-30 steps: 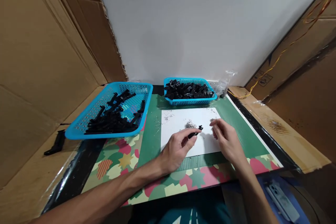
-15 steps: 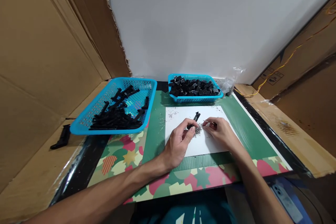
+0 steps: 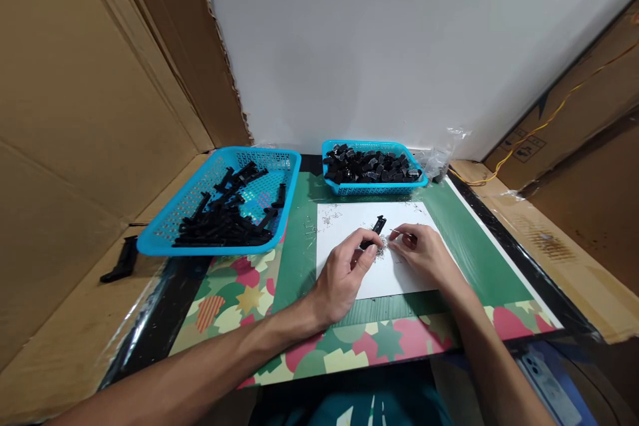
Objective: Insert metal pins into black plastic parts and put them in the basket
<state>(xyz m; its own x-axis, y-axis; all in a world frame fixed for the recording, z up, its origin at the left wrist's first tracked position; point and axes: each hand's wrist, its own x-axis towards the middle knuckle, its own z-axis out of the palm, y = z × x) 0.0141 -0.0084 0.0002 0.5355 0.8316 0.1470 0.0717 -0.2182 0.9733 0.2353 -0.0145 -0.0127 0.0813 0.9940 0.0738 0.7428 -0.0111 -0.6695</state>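
Observation:
My left hand [image 3: 344, 273] is closed round a slim black plastic part [image 3: 379, 223], whose far end sticks out past the fingers. Beside it my right hand [image 3: 418, 249] pinches a thin metal tool [image 3: 394, 231]; only a short light tip shows, and the fingers hide the rest. Between the two hands lies a heap of tiny metal pieces [image 3: 381, 250], too small to make out singly, on a white sheet [image 3: 369, 287]. More tiny pieces [image 3: 329, 218] are scattered at the sheet's far left corner.
A blue basket [image 3: 150, 241] of long black parts stands on the left. Another blue basket [image 3: 379, 190] at the back holds small black pieces. Next to that is a clear plastic bag [image 3: 442, 158]. One loose black part [image 3: 123, 259] lies at far left. Cardboard walls [image 3: 90, 113] flank the table.
The view has shifted slightly. The black part in my left hand shows a little more of its length; both hands stay nearly in place.

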